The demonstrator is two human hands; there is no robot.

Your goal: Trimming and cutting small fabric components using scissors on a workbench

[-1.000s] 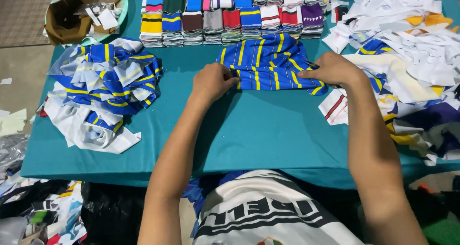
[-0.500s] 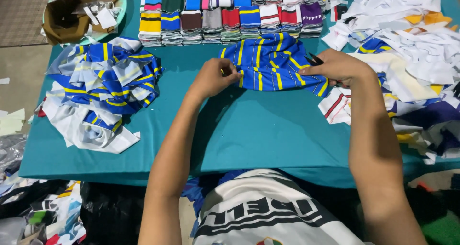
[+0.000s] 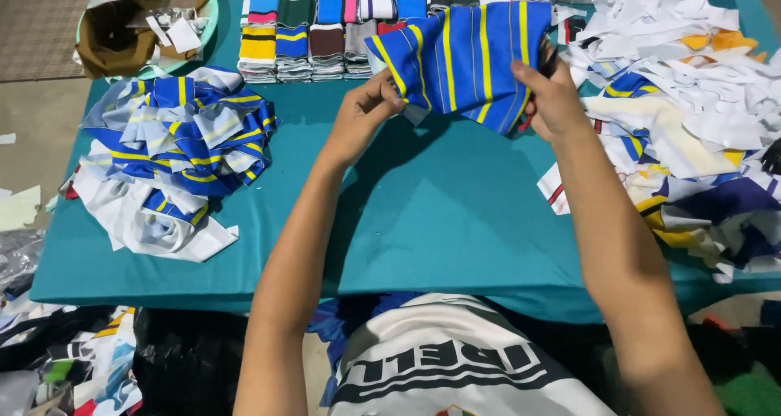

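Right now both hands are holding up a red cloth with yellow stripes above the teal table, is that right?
Not quite: the cloth is blue with yellow stripes, not red. The head view shows the left hand and right hand holding it up above the teal table.

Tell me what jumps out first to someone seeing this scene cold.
First, the blue knit fabric piece with yellow stripes, held up over the teal table between the left hand and right hand. Next, the heap of blue, yellow and white fabric pieces on the table's left, and the row of folded striped stacks in many colours along the far edge.
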